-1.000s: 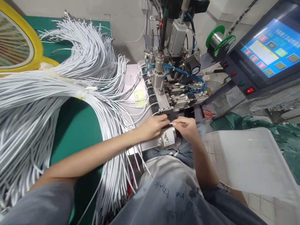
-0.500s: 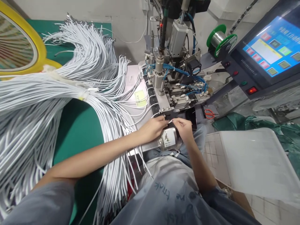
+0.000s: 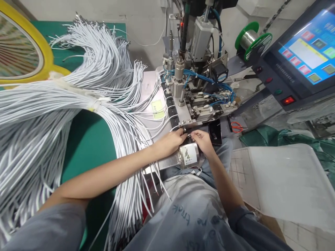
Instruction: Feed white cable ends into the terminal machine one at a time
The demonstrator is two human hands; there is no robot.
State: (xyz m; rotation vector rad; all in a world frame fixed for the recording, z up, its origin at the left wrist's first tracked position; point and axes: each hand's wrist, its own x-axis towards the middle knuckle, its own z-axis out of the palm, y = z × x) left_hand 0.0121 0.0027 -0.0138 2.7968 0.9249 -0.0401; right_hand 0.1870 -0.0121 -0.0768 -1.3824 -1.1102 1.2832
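My left hand [image 3: 171,142] is closed in a pinch at the front of the soldering machine [image 3: 181,108], on what looks like the end of a white cable [image 3: 150,143]. Facing it from the right, my right hand [image 3: 203,140] has thumb and forefinger pressed together close to the left fingertips. What the right fingers grip is too small to make out. Just below both hands lies a silvery cylinder [image 3: 190,155] with a white label. Several white cables run along the machine's black holder [image 3: 172,113], left of my hands.
A large bundle of white cables [image 3: 104,104] covers much of the green table [image 3: 89,143]. A yellow fan [image 3: 48,52] stands far left. To the right are a solder wire spool [image 3: 247,40], a touchscreen [image 3: 309,52], red-handled scissors [image 3: 237,127] and a translucent bin [image 3: 288,181].
My right fingers have shifted slightly left, and both hands now sit nearer the metal part at the machine's front. The camera view has turned a little, moving the screen right.
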